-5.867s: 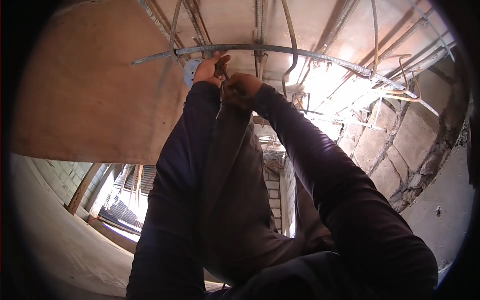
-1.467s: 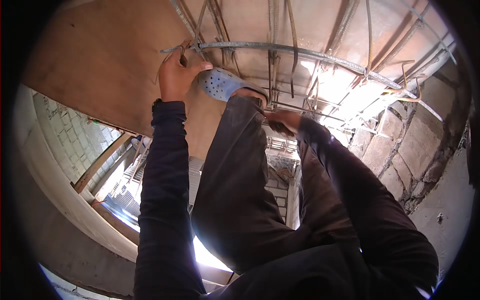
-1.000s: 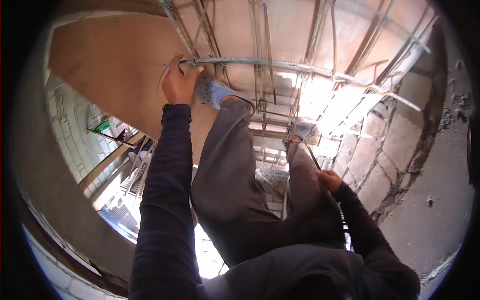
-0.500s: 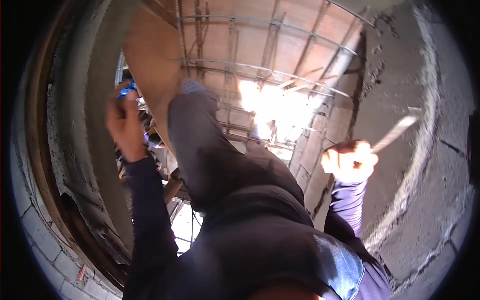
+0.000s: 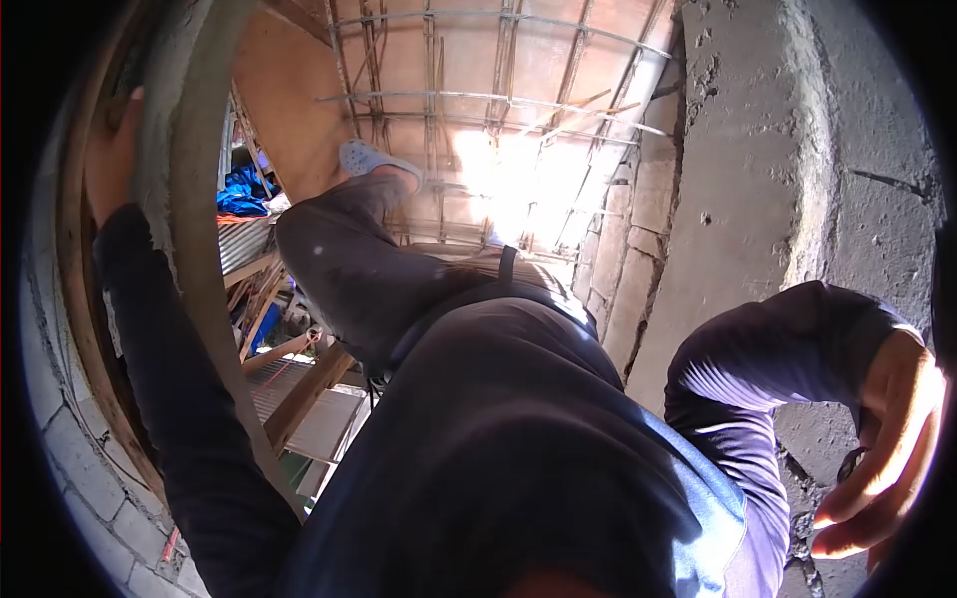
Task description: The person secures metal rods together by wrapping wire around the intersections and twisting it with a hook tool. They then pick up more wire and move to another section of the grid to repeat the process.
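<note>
My left hand (image 5: 116, 164) is raised at the far left, gripping the long wooden board (image 5: 84, 239) beside the concrete column (image 5: 204, 189). Its fingers are partly in shadow, with the thumb pointing up. At the far right, my right hand (image 5: 892, 448) hangs from a bent wrist close to the rough plastered wall (image 5: 877, 229). Its fingers curl downward and close together. A small dark curved thing (image 5: 850, 464) shows at the inner side of these fingers; I cannot make out what it is. My leg with a light grey clog (image 5: 374, 159) is stretched forward.
A grid of steel bars (image 5: 469, 95) stands before an orange-brown panel (image 5: 284, 100). Below left, through a gap, are timber beams (image 5: 309, 394), corrugated sheets (image 5: 244, 244) and a blue tarp (image 5: 244, 189). Grey blocks (image 5: 90, 468) form the wall at the lower left.
My left hand has moved left and up onto the wooden board. My right hand has swung right and down; the thin flat tool it held is out of sight. The view has shifted.
</note>
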### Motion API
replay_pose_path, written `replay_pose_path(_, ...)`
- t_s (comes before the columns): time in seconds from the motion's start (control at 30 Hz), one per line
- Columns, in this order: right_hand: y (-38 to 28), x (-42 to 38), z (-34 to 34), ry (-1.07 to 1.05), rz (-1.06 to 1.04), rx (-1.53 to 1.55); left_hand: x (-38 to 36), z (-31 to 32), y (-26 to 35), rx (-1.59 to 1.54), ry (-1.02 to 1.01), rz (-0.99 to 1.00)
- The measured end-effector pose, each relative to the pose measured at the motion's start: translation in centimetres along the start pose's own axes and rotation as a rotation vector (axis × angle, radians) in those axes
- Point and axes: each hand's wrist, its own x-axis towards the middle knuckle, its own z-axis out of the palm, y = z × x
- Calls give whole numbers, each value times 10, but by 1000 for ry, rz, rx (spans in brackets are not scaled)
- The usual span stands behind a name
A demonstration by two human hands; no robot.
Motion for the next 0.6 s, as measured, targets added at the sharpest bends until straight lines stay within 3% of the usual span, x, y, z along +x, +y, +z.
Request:
replay_pose_path(0.13,5,1,6,-21,-9,6,-27,28,7,25,-90,-123)
replay_pose_path(0.2,12,2,4,-19,-2,27,-38,33,6,63,-224,-299)
replay_pose_path(0.27,23,-3,-3,-3,27,75,-41,35,0,70,-151,-297)
replay_pose_path(0.3,33,-11,-7,22,60,142,-42,39,-1,73,-84,-294)
replay_pose_path(0.37,87,-37,-51,-236,29,635,-40,53,-29,49,-66,-285)
replay_pose_path(0.4,107,-64,-56,21,59,496,-40,57,-39,31,-36,-266)
replay_pose_path(0.47,135,-124,-37,693,500,-188,-43,55,-34,-41,-7,-274)
replay_pose_path(0.5,161,-143,-34,813,783,-372,-43,53,-31,-109,16,-276)
replay_pose_path(0.57,207,-179,-22,710,1248,-415,-45,52,-37,-126,27,-233)
replay_pose_path(0.6,229,-216,-15,537,1235,-366,-45,53,-37,-135,38,-195)
